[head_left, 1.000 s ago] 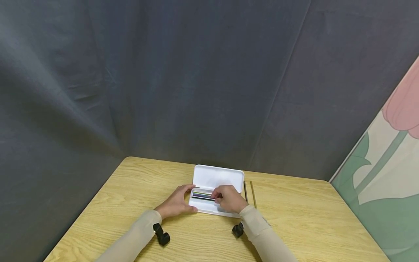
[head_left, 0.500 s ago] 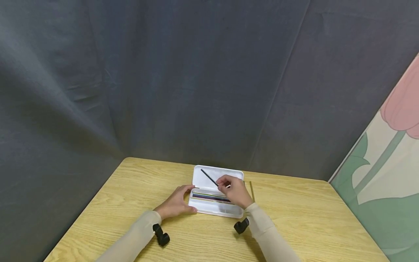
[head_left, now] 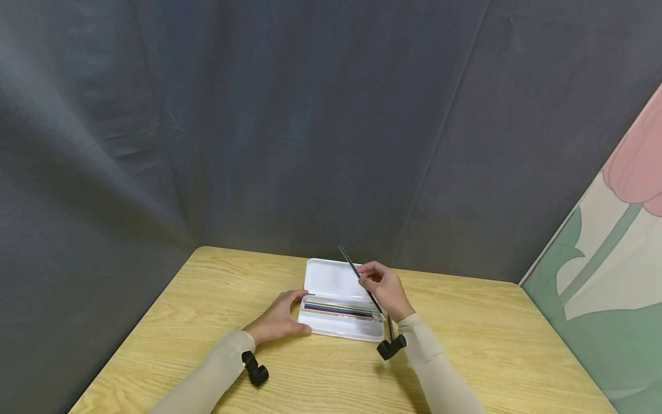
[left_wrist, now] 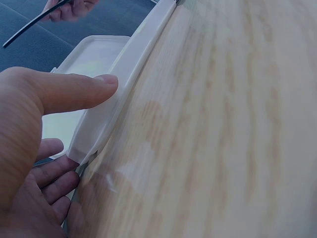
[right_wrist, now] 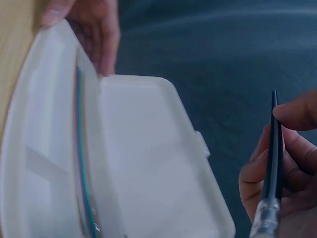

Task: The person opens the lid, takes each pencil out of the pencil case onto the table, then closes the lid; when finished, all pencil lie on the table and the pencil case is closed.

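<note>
White pencil case [head_left: 341, 277] holds multicoloured pencils [head_left: 338, 309]; a black pencil [head_left: 357, 271] sits between the right hand's fingertips [head_left: 366, 276]. Light wood-grain table [head_left: 491, 339], dark grey backdrop [head_left: 258, 126].

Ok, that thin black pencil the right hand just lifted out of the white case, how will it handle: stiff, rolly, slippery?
The black pencil stays straight though the right hand pinches it only near one end, so it is probably stiff and light. It is slim and looks round, so it would likely roll on the wooden table. Its glossy surface may be somewhat slippery.
</note>
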The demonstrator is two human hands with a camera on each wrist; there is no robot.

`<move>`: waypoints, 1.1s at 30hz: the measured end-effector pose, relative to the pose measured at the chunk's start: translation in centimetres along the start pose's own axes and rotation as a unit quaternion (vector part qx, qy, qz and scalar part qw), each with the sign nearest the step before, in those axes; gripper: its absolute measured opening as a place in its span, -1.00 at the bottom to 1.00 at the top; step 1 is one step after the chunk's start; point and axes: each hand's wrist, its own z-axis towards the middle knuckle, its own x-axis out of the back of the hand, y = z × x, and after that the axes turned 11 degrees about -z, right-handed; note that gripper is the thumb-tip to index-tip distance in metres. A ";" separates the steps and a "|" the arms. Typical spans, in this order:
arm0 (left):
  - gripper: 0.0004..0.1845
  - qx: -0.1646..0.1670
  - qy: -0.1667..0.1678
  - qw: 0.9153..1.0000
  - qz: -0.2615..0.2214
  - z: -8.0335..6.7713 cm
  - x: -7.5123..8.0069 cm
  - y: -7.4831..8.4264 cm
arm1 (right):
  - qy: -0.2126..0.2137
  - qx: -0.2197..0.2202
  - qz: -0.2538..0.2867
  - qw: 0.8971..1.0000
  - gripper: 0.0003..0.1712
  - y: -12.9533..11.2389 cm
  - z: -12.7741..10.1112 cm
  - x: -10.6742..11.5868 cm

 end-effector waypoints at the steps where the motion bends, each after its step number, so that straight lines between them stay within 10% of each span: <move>1: 0.02 0.000 0.001 1.000 -0.001 0.0 0.0 0.0 | 0.006 -0.009 0.012 1.000 -0.82 0.0 0.0 0.5; 15: 0.03 0.005 -0.005 1.000 -0.003 0.1 0.1 0.3 | 0.073 -0.069 0.087 0.991 -0.68 2.5 -0.3 8.8; 33: 0.01 0.005 -0.006 1.000 -0.004 -0.2 0.1 0.4 | 0.014 -0.174 -0.078 0.982 -0.65 9.2 -2.2 9.5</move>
